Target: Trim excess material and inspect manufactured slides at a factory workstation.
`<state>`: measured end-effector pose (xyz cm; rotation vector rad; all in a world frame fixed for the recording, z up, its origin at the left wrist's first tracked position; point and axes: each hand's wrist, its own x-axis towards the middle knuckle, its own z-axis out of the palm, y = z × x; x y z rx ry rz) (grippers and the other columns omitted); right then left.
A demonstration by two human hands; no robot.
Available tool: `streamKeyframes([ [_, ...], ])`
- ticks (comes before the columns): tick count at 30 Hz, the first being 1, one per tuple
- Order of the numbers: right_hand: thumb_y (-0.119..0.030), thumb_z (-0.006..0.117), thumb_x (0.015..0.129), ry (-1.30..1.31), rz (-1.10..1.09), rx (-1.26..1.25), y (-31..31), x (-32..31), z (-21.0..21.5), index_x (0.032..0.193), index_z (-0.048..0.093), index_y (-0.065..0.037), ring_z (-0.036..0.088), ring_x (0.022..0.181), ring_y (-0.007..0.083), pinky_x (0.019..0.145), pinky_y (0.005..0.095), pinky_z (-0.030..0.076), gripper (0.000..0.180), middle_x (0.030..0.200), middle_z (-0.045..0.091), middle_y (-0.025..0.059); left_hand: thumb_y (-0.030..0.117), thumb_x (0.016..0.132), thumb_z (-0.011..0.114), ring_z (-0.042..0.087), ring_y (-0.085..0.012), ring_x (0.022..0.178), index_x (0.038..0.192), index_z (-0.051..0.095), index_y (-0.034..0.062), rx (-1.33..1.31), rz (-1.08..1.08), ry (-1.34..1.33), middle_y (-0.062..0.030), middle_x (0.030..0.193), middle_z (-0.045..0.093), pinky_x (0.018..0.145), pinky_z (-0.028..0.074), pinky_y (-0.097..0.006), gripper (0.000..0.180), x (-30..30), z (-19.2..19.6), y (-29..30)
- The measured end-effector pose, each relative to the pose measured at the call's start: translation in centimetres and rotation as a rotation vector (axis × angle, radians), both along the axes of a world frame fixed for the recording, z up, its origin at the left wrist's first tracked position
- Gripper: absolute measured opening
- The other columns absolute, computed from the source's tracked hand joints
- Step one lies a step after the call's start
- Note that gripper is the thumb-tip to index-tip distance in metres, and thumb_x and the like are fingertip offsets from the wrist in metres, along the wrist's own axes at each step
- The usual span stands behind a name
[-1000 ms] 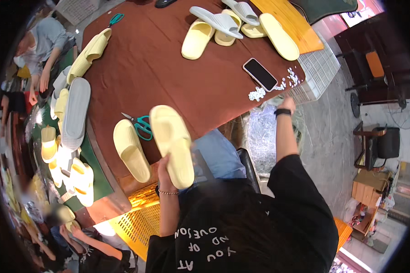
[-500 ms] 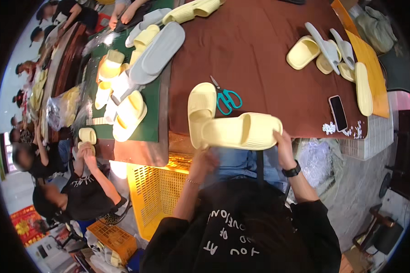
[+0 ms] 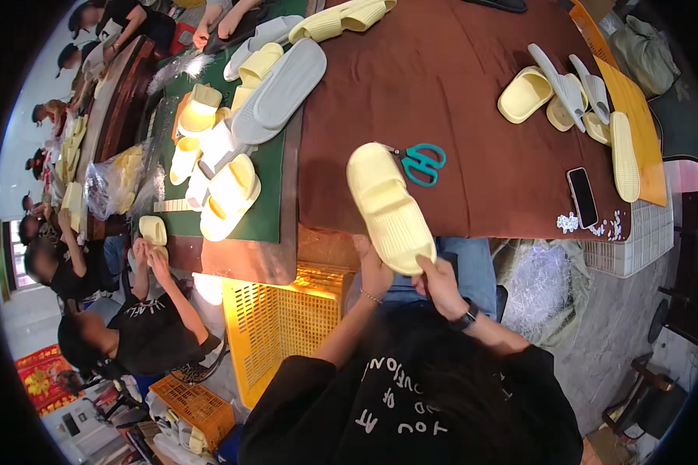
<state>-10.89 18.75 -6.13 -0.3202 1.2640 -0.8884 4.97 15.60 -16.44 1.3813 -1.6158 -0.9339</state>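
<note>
A pale yellow slipper (image 3: 388, 205) is held aslant over the near edge of the brown-covered table, ribbed strap toward me. My left hand (image 3: 374, 270) grips its left edge near the close end, the fingers mostly hidden beneath. At that same end my right hand (image 3: 440, 287) pinches the rim with thumb and fingers. Whether a second slipper lies underneath cannot be seen. Right by the slipper's far end, teal-handled scissors (image 3: 424, 164) lie on the cloth, blades partly covered.
Yellow and grey slippers (image 3: 279, 85) are heaped on the green mat at left. More slippers (image 3: 526, 94), a phone (image 3: 582, 198) and small white bits (image 3: 568, 222) lie at right. A yellow crate (image 3: 287, 310) stands below the table. Other people (image 3: 151, 325) work at left.
Two yellow slippers showed apart, one upright and one crosswise; now only one shows, turned lengthwise. My right hand came left and down, nearer my left hand, which now grips the edge.
</note>
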Motion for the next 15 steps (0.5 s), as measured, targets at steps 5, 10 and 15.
streamKeyframes([
  [5, -0.031, 0.046, 0.101, -0.318, 0.133, -0.187, -5.0, 2.3, 1.8, 0.120, 0.052, -0.004, 0.057, 0.080, 0.0098, 0.069, 0.0242, 0.047, 0.034, 0.092, 0.061, 0.0047, 0.003, 0.087, 0.053, 0.061, -0.0168, 0.094, 0.112, 0.058, -0.0008, 0.201, 0.365, 0.500, -0.0087, 0.107, 0.064, 0.080, 0.050, -0.029, 0.025, 4.7, 5.7, -5.2],
  [10, -0.025, 0.053, 0.095, 0.672, -0.010, -0.816, -13.1, -2.2, -1.2, 0.127, 0.051, -0.001, 0.055, 0.109, 0.0278, 0.094, 0.0356, 0.043, 0.040, 0.119, 0.058, 0.0143, 0.020, 0.098, 0.041, 0.054, -0.0141, 0.060, 0.105, 0.055, 0.0050, 0.138, -0.198, 1.006, -0.0057, 0.083, 0.058, 0.049, 0.041, -0.025, 0.022, 17.5, 9.4, -17.9],
  [15, -0.012, 0.057, 0.085, 1.385, 0.147, -1.120, -21.3, -6.7, -3.1, 0.126, 0.053, -0.004, 0.046, 0.120, 0.0342, 0.101, 0.0413, 0.038, 0.043, 0.126, 0.055, 0.0125, 0.024, 0.097, 0.043, 0.056, -0.0303, 0.103, 0.123, 0.047, -0.0029, 0.299, 0.486, 1.031, -0.0183, 0.115, 0.055, 0.091, 0.049, -0.040, 0.037, 19.9, 9.1, -26.3],
])
